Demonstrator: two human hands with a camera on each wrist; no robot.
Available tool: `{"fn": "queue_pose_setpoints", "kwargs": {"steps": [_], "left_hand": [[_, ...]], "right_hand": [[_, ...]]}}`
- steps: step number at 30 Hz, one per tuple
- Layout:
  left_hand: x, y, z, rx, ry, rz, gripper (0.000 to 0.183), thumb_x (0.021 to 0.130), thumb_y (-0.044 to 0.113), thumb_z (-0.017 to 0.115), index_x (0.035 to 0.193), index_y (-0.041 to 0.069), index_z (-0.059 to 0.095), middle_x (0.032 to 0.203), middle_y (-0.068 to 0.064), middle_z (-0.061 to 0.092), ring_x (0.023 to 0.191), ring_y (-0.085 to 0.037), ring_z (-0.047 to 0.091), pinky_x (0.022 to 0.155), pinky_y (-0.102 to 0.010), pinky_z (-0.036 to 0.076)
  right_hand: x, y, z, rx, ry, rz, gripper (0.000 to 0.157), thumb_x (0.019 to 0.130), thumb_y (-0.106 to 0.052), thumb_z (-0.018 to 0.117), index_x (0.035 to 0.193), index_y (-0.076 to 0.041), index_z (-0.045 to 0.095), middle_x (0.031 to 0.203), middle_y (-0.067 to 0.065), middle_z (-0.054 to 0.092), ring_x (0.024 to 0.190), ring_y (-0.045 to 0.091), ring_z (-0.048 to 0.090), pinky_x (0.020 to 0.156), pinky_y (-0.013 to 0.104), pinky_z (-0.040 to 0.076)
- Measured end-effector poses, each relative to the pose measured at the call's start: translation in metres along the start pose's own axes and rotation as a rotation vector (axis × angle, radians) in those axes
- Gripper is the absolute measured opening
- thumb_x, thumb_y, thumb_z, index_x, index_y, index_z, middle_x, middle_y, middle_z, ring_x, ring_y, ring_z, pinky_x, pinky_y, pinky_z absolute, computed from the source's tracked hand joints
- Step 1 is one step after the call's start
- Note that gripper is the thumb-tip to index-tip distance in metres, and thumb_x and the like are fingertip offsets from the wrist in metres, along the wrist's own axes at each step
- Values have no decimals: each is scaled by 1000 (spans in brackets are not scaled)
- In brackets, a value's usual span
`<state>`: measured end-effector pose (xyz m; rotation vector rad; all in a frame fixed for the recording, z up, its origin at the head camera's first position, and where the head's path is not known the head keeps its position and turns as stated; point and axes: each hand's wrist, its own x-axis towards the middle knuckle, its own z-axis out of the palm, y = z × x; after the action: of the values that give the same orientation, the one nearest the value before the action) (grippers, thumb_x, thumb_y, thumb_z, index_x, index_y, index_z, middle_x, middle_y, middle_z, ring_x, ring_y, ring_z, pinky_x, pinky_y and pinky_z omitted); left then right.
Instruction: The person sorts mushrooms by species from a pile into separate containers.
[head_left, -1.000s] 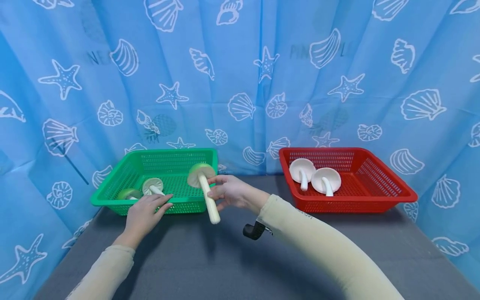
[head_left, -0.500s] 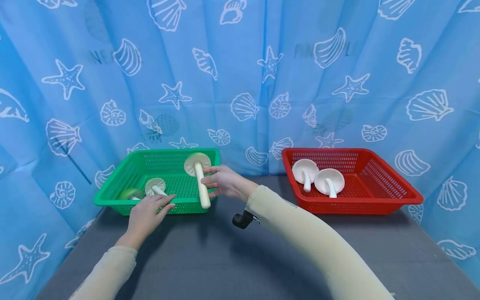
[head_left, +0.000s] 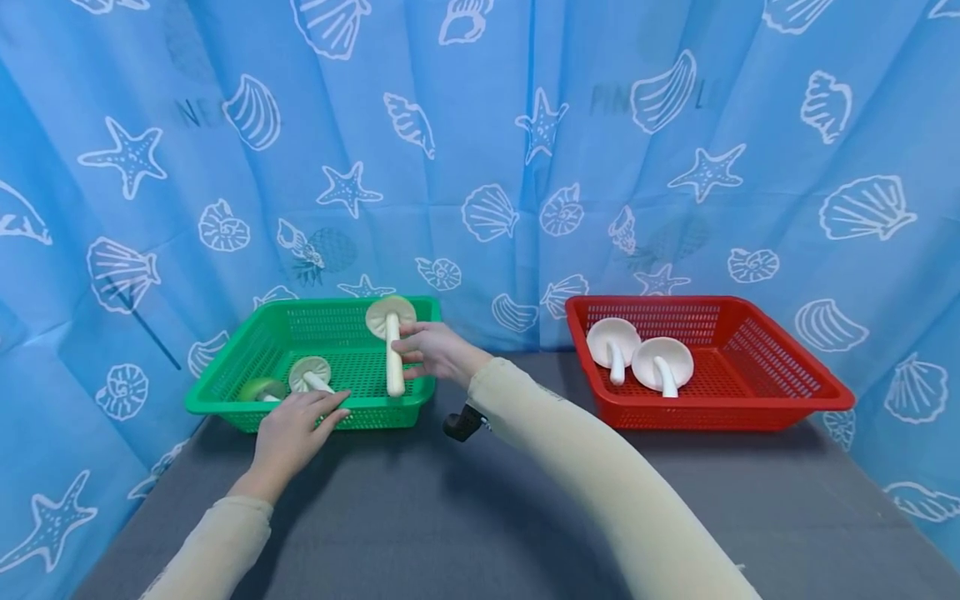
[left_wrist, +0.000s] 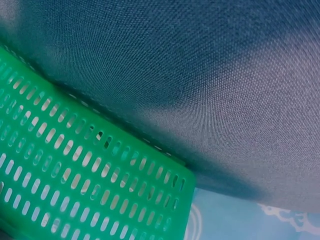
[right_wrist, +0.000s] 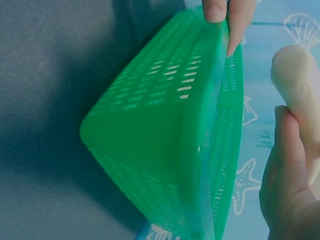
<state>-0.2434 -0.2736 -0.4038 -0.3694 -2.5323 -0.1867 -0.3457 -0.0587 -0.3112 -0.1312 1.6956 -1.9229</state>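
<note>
My right hand (head_left: 438,350) holds a mushroom with a pale green cap (head_left: 392,317) by its long cream stem, above the right part of the green basket (head_left: 300,408). The cap's underside faces me and the stem points down. In the right wrist view, my thumb (right_wrist: 289,145) lies along the stem (right_wrist: 295,75). My left hand (head_left: 296,425) pinches the basket's front rim, thumb outside and fingers over the inner side, as the right wrist view shows. Behind it in the basket lie a small pale mushroom (head_left: 310,372) and a green-capped one (head_left: 261,389), partly hidden by the rim.
To the right stands a red basket (head_left: 720,412) with two white mushrooms, one at the left (head_left: 611,342) and one beside it (head_left: 663,367). Both baskets rest on a grey cloth-covered table (head_left: 420,533). A blue shell-patterned curtain (head_left: 480,150) hangs close behind.
My right hand has carried the mushroom left and away from me, from in front of the green basket's rim to above it. The stem is now more upright. My left hand has stayed on the rim.
</note>
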Motion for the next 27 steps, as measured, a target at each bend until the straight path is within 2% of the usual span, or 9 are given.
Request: {"fn": "queue_pose_setpoints", "kwargs": {"steps": [8, 14, 18, 22, 27], "left_hand": [[-1, 1, 1, -5, 28, 20, 38, 86, 32, 72, 120, 15, 72, 103, -6, 71, 91, -28, 65, 63, -44, 53], [-3, -2, 2, -3, 14, 6, 40, 83, 30, 74, 121, 15, 72, 104, -7, 71, 92, -29, 65, 65, -45, 54], [-2, -3, 3, -3, 30, 16, 40, 82, 26, 76, 120, 15, 72, 104, -8, 71, 92, -29, 65, 65, -45, 54], [-1, -2, 3, -4, 34, 11, 39, 82, 25, 77, 120, 15, 72, 104, -7, 71, 92, -29, 65, 64, -44, 53], [-1, -3, 3, 0, 22, 1, 39, 83, 26, 76, 120, 16, 72, 105, -7, 71, 93, -29, 65, 66, -45, 53]], "right_hand": [[16, 5, 1, -26, 99, -1, 44, 96, 2, 57, 139, -1, 48, 122, 17, 56, 87, 22, 59, 85, 46, 52], [25, 12, 5, -19, 110, 9, 45, 96, 3, 58, 139, 1, 46, 125, 18, 53, 80, 19, 57, 89, 49, 51], [28, 14, 9, -25, 127, 5, 45, 95, 4, 58, 139, 1, 46, 125, 18, 52, 78, 18, 56, 90, 50, 50], [29, 16, 10, -35, 147, 2, 48, 96, 4, 57, 142, 1, 44, 131, 20, 50, 93, 26, 59, 89, 49, 51], [26, 19, 10, -64, 148, 0, 50, 96, 9, 52, 144, 3, 40, 141, 23, 42, 117, 38, 53, 86, 47, 53]]}}
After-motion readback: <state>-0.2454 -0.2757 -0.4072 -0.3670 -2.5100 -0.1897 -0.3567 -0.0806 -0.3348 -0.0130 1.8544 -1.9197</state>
